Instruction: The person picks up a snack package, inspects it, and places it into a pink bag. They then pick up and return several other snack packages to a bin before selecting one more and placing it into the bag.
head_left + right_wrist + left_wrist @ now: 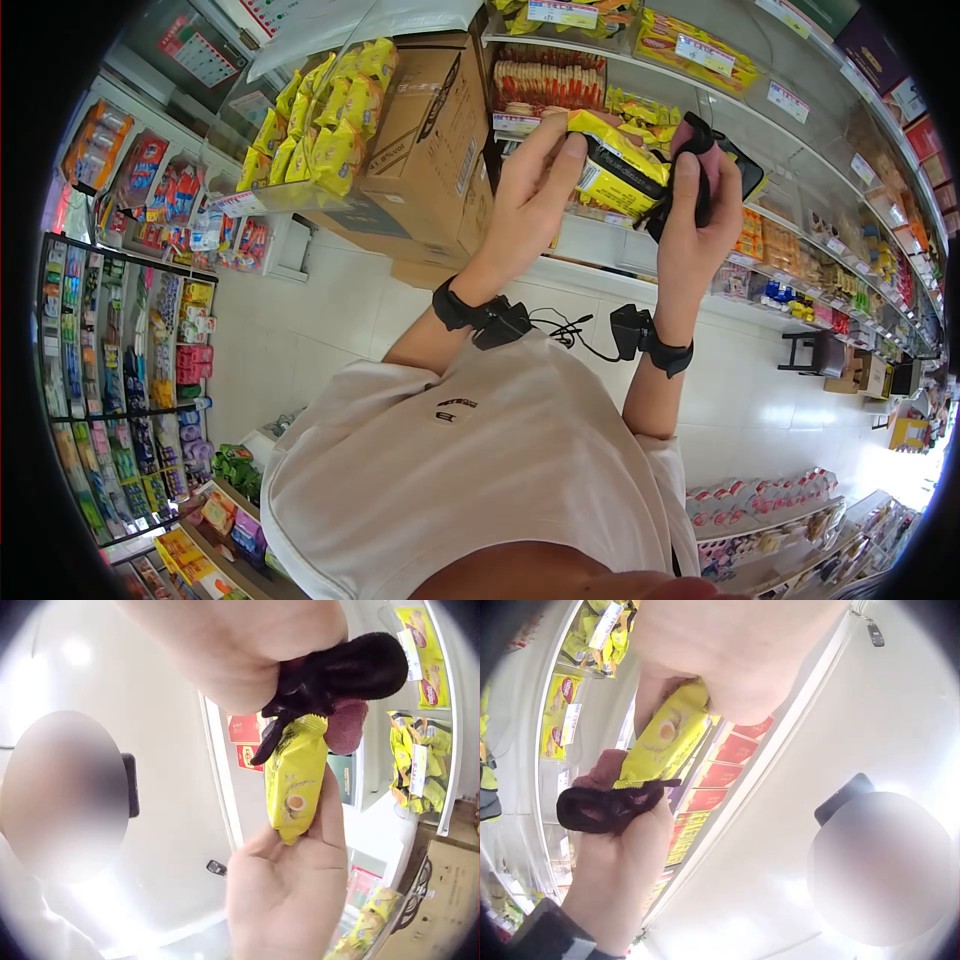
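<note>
In the head view my left hand (535,195) holds one end of a yellow snack packet (625,175) between thumb and fingers. An egg picture shows on the packet (667,731) in the left wrist view. My right hand (705,205) grips a pink and black cloth thing (700,150) at the packet's other end. In the right wrist view its black part (360,667) is fuzzy and rounded, beside a pink part (349,727); I cannot tell its kind. The packet's far end meets this cloth thing, close by the right fingers.
A clear bin of yellow packets (330,125) stands left, beside a cardboard box (425,150). Shelves of packaged snacks (800,220) run along the front and right. A rack of hanging goods (120,370) is at far left. A stool (810,350) stands on the floor at right.
</note>
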A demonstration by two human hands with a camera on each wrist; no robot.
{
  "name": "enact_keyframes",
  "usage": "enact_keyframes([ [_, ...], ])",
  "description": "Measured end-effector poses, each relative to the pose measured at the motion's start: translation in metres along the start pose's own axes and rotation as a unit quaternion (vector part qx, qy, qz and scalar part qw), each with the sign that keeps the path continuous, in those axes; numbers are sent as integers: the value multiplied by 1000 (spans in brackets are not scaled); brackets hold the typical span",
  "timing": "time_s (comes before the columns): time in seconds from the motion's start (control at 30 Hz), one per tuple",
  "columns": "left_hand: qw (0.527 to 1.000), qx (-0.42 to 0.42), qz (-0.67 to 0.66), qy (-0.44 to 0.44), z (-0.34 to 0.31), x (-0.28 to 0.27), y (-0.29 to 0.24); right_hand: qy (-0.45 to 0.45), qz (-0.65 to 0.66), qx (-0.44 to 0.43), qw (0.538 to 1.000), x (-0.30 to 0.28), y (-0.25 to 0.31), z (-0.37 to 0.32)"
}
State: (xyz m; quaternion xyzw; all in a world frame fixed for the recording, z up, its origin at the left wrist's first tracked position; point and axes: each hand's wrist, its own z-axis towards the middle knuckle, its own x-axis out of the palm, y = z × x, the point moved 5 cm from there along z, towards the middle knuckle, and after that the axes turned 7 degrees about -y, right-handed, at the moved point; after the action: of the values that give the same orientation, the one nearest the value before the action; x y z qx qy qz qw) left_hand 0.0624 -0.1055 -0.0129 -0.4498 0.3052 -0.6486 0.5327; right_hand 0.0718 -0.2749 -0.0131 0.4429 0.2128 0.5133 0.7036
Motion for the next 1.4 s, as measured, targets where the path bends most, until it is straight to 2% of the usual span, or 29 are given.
enact_keyframes([
  [0.07,999,40,8,-6,-2,10,2,-12,-2,1,1000,-15,-3,6],
  [0.1,998,60,11,-11,-3,15,4,-7,12,42,999,-22,-4,8],
  [0.2,997,29,-50,-55,-6,25,20,-25,90,126,988,-39,-3,12],
  [0.27,994,11,-87,-66,-6,34,17,-78,188,129,971,-45,-2,17],
  [0.37,988,-19,-109,-109,-8,47,20,37,117,194,973,-45,-15,9],
  [0.4,985,-30,-110,-126,-8,49,22,56,1,67,996,-39,-10,9],
  [0.43,987,-26,-88,-129,-6,48,23,64,70,76,993,-32,-10,8],
  [0.5,990,-20,-47,-132,-1,43,29,71,47,117,989,-33,-25,12],
  [0.6,991,-1,-33,-133,13,46,35,53,-33,24,998,-30,-26,21],
  [0.7,992,42,50,-108,36,50,47,49,-19,72,996,-24,-37,30],
  [0.73,994,-1,58,-92,37,53,47,44,2,109,993,-24,-58,30],
  [0.83,996,8,79,-30,58,60,56,7,-117,-31,993,-17,-70,53],
  [0.87,994,47,91,-29,70,53,73,29,-106,55,992,-15,-78,59],
  [0.93,997,-64,18,-26,92,38,81,11,1,185,983,-5,-99,69],
  [0.97,993,-117,-19,-22,104,30,83,1,56,247,967,4,-107,75],
  [1.0,990,-127,-53,-19,116,23,83,19,140,331,933,16,-107,79],
  [1.1,995,-67,-66,-15,151,6,92,-42,113,290,949,38,-116,101],
  [1.13,995,-53,-84,-19,160,4,94,-27,66,224,972,41,-123,110],
  [1.23,998,50,-7,49,183,1,98,-1,29,160,987,60,-116,129],
  [1.27,998,1,-46,54,187,3,102,-23,41,165,985,69,-110,129],
  [1.37,996,37,63,44,200,-4,94,-76,-187,58,978,73,-119,141],
  [1.4,995,33,84,34,204,-8,88,0,-142,87,986,74,-125,149],
])
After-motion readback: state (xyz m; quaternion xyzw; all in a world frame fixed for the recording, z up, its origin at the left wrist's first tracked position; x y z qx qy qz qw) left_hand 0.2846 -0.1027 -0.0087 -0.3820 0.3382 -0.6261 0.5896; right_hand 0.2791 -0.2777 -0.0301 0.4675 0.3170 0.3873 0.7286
